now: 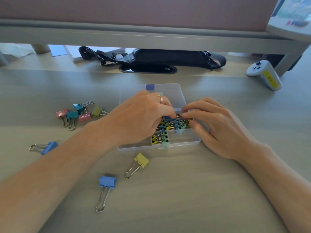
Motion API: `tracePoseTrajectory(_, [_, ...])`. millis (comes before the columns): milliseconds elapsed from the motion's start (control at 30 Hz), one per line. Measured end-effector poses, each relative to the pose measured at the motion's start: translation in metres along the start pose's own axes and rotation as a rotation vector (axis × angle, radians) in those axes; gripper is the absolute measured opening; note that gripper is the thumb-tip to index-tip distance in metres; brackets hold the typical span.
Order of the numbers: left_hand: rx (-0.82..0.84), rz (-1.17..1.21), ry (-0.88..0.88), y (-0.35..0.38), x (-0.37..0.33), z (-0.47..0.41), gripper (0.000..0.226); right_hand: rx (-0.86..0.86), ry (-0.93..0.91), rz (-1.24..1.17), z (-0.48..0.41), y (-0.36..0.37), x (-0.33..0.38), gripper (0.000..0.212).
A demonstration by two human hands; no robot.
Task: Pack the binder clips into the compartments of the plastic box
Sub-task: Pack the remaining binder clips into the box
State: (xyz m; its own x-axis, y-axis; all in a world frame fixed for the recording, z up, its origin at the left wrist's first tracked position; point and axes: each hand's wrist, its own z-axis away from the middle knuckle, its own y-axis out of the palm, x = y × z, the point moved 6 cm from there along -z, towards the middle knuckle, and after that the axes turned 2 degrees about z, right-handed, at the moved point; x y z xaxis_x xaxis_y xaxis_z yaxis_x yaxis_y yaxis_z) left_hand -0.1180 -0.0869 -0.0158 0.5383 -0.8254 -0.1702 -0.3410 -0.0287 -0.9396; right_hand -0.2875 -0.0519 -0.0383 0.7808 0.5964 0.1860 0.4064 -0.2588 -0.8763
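My left hand (143, 118) & right hand (217, 130) both pinch a binder clip (178, 115) in the part-filled plastic box (193, 142); approx 8 bigger clips (107, 181) lie loose on the surface (185, 190).

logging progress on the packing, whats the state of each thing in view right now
plastic box: open, lid folded back
small clips: packed in rows in some compartments
loose clips: eight, lying outside the box
left hand: fingers curled into the box, grip hidden
right hand: fingertips pinching small clips
controller: lying on its side

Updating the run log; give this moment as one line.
phase: packing | left hand, right hand: fingertips over plastic box | loose binder clips: on desk
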Motion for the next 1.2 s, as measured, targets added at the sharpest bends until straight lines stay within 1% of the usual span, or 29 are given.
tracePoseTrajectory(133, [-0.001, -0.092, 0.066, 0.000, -0.002, 0.000, 0.041, -0.019, 0.002, 0.013, 0.000, -0.002, 0.001, 0.031])
tracePoseTrajectory(400, [0.053, 0.034, -0.031, 0.002, 0.007, 0.003, 0.045, -0.016, -0.027, 0.013, 0.000, -0.006, 0.004, 0.033])
tracePoseTrajectory(567, [0.024, 0.009, -0.009, 0.001, 0.003, 0.001, 0.043, -0.020, -0.015, -0.001, -0.001, -0.004, 0.004, 0.031])
tracePoseTrajectory(733, [0.011, -0.048, 0.046, -0.004, -0.001, 0.001, 0.041, -0.029, -0.013, 0.066, -0.004, -0.005, 0.009, 0.034])
tracePoseTrajectory(867, [0.058, -0.048, -0.003, 0.000, 0.003, 0.000, 0.045, -0.029, -0.022, 0.099, -0.003, -0.007, 0.012, 0.035])
tracePoseTrajectory(933, [0.063, -0.042, -0.026, 0.001, 0.005, 0.000, 0.043, -0.036, -0.020, 0.090, 0.000, -0.008, 0.011, 0.032])
tracePoseTrajectory(1200, [0.056, -0.080, -0.001, -0.001, 0.003, -0.003, 0.034, -0.044, -0.013, 0.079, -0.001, -0.006, 0.009, 0.028])
